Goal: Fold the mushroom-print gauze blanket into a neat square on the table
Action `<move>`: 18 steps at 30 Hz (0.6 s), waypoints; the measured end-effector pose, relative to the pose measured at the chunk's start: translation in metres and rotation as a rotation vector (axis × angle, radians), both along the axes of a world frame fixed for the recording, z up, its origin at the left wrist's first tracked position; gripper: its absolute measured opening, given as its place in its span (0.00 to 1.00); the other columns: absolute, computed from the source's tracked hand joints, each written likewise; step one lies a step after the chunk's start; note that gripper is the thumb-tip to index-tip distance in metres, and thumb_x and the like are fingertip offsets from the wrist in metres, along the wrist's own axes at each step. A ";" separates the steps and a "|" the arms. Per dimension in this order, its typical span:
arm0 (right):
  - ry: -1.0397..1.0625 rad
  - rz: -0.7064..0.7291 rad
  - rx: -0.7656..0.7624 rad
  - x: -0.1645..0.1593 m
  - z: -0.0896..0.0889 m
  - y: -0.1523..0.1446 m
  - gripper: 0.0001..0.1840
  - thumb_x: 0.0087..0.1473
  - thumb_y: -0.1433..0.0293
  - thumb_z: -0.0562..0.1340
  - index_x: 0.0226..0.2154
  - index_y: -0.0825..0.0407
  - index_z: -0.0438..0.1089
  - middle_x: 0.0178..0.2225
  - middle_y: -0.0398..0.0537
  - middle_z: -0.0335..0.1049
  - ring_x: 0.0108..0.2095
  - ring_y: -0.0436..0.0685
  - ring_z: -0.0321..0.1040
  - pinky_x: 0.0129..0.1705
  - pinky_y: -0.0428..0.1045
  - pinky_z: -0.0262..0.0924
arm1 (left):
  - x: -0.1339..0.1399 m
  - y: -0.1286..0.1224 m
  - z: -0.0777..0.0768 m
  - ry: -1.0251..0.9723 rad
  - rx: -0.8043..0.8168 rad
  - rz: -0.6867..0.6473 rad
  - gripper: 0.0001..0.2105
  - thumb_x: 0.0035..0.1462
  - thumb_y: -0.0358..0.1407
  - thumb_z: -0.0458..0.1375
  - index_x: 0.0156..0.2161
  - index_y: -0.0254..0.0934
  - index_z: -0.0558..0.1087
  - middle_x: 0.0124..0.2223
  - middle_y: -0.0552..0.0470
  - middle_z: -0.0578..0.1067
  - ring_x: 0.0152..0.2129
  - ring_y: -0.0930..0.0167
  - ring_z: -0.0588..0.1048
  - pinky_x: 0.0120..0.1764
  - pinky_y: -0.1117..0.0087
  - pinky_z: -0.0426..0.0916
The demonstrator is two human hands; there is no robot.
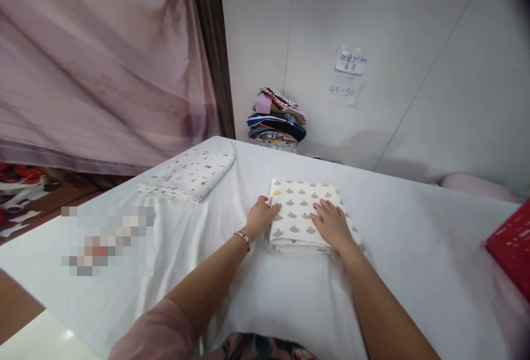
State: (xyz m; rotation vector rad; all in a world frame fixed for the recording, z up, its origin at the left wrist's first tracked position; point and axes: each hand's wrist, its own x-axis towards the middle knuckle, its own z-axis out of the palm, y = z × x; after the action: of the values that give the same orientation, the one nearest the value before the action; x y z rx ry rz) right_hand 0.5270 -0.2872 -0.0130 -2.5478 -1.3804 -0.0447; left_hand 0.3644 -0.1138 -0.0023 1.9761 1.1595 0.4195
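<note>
In front of me lies a folded white cloth point(292, 215) printed with grey duck-like shapes and one yellow one. My left hand point(261, 215) is at its left edge, the thumb over the top and the other fingers along the side, gripping the edge. My right hand point(331, 223) rests flat on top of the cloth near its right side, fingers spread. Layers of the fold show along the near edge. Farther left, apart from both hands, lies another folded white cloth point(190, 175) with small dark prints.
A white sheet covers the table point(393, 249). Behind its far edge rises a pile of folded fabrics point(277, 120) by the wall. A blurred-out item point(107, 241) lies at left. A red object point(511, 249) stands at the right edge. A pink curtain point(103, 62) hangs at left.
</note>
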 end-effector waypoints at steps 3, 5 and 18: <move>0.016 0.001 -0.002 -0.001 0.002 0.000 0.24 0.60 0.59 0.47 0.56 0.48 0.60 0.63 0.49 0.50 0.63 0.59 0.42 0.61 0.59 0.35 | 0.001 -0.001 -0.002 0.017 -0.028 -0.028 0.22 0.51 0.48 0.55 0.47 0.36 0.65 0.40 0.46 0.75 0.35 0.65 0.74 0.33 0.70 0.63; 0.035 -0.001 -0.006 -0.001 0.002 -0.001 0.25 0.60 0.59 0.47 0.56 0.48 0.60 0.63 0.49 0.49 0.63 0.58 0.41 0.61 0.59 0.34 | 0.001 -0.003 -0.004 0.027 0.004 -0.030 0.21 0.52 0.48 0.55 0.47 0.37 0.66 0.40 0.46 0.75 0.35 0.65 0.74 0.33 0.70 0.63; 0.033 0.008 -0.065 0.014 0.039 0.047 0.31 0.60 0.55 0.44 0.63 0.47 0.44 0.67 0.49 0.33 0.66 0.59 0.28 0.62 0.60 0.30 | -0.002 -0.012 -0.003 0.019 0.126 -0.053 0.18 0.57 0.47 0.51 0.49 0.40 0.64 0.41 0.49 0.76 0.37 0.65 0.74 0.35 0.68 0.62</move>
State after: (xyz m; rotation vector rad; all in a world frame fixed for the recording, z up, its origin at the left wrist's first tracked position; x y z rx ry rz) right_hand 0.5410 -0.2402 0.0265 -2.5830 -1.4020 0.0441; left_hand 0.3620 -0.1262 -0.0053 2.1185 1.1136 0.4568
